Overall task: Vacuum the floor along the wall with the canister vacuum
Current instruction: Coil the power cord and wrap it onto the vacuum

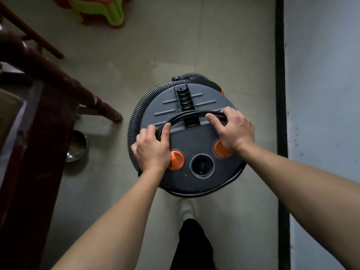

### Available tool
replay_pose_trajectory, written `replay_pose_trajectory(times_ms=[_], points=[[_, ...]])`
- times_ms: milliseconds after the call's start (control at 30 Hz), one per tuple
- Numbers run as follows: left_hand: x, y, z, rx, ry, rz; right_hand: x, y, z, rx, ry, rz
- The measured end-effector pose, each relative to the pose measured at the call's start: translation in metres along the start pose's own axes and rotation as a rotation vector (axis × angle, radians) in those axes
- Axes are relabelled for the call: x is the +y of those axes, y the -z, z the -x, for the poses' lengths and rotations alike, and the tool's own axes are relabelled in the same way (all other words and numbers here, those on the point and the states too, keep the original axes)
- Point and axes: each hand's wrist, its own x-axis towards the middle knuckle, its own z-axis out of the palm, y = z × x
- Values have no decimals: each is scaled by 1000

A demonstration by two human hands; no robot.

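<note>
We look straight down on the canister vacuum (194, 141), which stands on the pale tiled floor (155, 45) just in front of our foot, near the wall (321, 94) on our right but not touching it. A black baseboard (280, 75) runs along the foot of that wall.

Both our hands are on a looped black power cord (192, 114) that lies across the vacuum's grey lid. Our left hand (153, 147) grips the left end of the loop, fingers curled around it and thumb pressed over the top. Our right hand (232, 129) grips the right end, fingers wrapped round the cord.

A black corrugated hose (134, 117) curves around the left and far sides of the canister. On the lid sit two orange knobs, the left knob (176, 160) partly under our left wrist and the right knob (221, 149) partly under our right hand, with a round black port (202, 165) between them. A ribbed black handle (184, 98) runs across the far half of the lid.

To the left stands a dark wooden chair leg (78, 88), with a metal bowl (78, 147) on the floor beside it. A green plastic stool (97, 10) sits at the far edge. Below the canister we see our pale shoe (186, 209) and black trouser leg (194, 246).
</note>
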Motion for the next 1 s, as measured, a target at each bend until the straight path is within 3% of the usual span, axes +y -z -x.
replay_pose_trajectory(times_ms=[500, 800, 1000], points=[[125, -45, -225, 72, 175, 6, -19, 7, -300, -95, 159, 46], [172, -56, -326, 256, 411, 62, -71, -9, -470, -235, 466, 65], [160, -32, -397, 374, 533, 86, -146, -42, -543, -331, 648, 75]])
